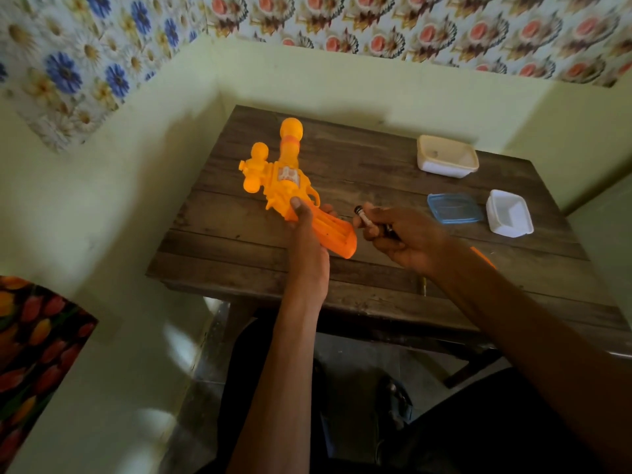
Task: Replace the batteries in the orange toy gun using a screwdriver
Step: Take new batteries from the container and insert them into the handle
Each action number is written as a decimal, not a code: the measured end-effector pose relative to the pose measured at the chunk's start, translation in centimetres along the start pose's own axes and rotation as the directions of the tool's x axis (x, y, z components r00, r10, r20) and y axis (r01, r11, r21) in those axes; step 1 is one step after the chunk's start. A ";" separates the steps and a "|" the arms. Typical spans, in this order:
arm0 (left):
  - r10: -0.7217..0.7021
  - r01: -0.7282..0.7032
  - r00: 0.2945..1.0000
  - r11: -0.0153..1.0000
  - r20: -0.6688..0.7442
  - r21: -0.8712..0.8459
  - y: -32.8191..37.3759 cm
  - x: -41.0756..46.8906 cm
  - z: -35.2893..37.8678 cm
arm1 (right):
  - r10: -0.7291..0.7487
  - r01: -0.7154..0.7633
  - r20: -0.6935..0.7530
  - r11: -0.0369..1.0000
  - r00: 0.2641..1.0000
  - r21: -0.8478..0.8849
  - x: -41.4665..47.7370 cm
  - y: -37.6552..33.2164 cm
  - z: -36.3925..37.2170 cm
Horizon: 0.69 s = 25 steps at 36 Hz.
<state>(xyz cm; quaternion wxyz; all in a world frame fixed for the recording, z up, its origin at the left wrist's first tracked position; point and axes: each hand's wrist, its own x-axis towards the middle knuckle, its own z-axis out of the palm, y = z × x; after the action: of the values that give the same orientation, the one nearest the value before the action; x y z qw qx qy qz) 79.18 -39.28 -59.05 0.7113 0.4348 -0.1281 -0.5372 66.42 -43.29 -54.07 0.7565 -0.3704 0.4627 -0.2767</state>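
Head view, left hand (pixel 307 234) fingers clamped round orange toy gun (pixel 285 181) grip, right hand (pixel 408 239) fingers pinching battery (pixel 363 218) beside gun butt, over wooden counter (pixel 359 159)

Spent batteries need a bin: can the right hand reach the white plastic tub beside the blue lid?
Probably yes: only the flat blue lid lies between right hand and white plastic tub, though the fingers hold a small battery.
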 end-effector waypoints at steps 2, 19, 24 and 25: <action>-0.005 0.005 1.000 1.000 -0.009 -0.001 0.0 0.1 -0.1 | -0.003 0.001 -0.018 0.995 1.000 -0.099 0.1 -0.3 0.3; 0.009 -0.010 1.000 1.000 -0.024 -0.023 0.5 -0.3 0.1 | -0.027 0.017 -0.032 0.958 0.999 -0.287 0.3 -1.4 1.0; -0.009 0.008 0.999 1.000 -0.043 -0.011 0.3 0.0 0.0 | -0.208 0.129 -0.074 0.809 0.975 -0.574 0.8 -1.1 1.1; -0.004 0.004 0.999 1.000 -0.043 -0.010 0.4 0.0 0.0 | -0.286 0.158 -0.066 0.692 0.956 -0.705 0.9 -1.0 1.0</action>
<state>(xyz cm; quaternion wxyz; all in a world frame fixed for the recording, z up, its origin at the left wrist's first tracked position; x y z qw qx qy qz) 79.40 -39.27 -58.74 0.7150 0.4430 -0.1089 -0.5298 67.65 -44.27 -53.38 0.4815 -0.6541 0.5466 -0.2038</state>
